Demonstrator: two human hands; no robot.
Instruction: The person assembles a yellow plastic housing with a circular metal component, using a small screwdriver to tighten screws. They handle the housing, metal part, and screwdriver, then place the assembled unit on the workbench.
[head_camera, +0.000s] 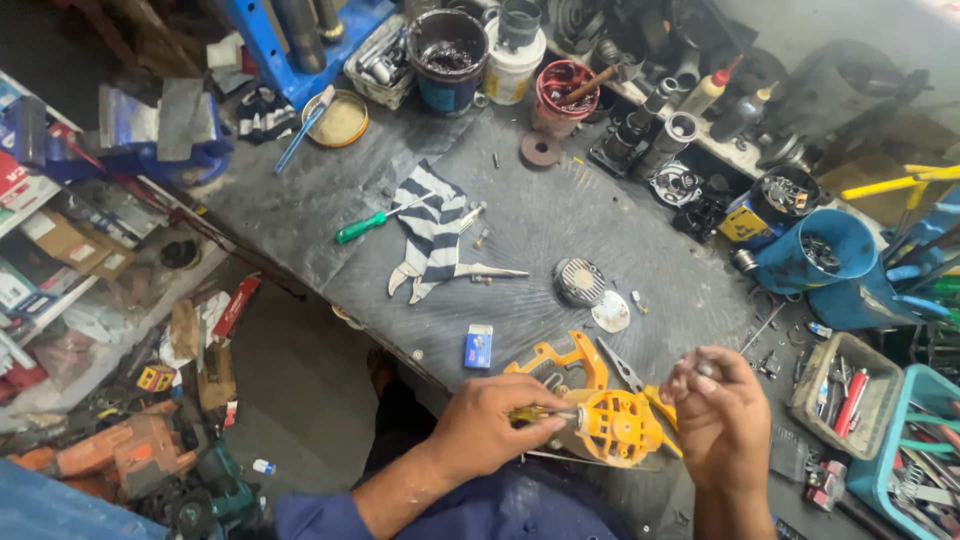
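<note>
My left hand (495, 420) grips a yellow-handled screwdriver (537, 415), its tip at a yellow plastic tool housing (615, 425) that lies on the dark bench mat (520, 220). A second yellow housing piece (560, 362) lies just behind it. My right hand (715, 405) is closed beside the housing's right edge and pinches a small dark metal part (707, 368) between its fingertips. Pliers with yellow grips (632, 375) lie between the two hands.
A round grille cover (579, 281), a white disc (611, 312), a striped rag (432, 225), a green screwdriver (372, 224) and a small blue box (479, 345) lie on the mat. Cans, tubs and parts crowd the back; trays of tools (845, 385) stand at right.
</note>
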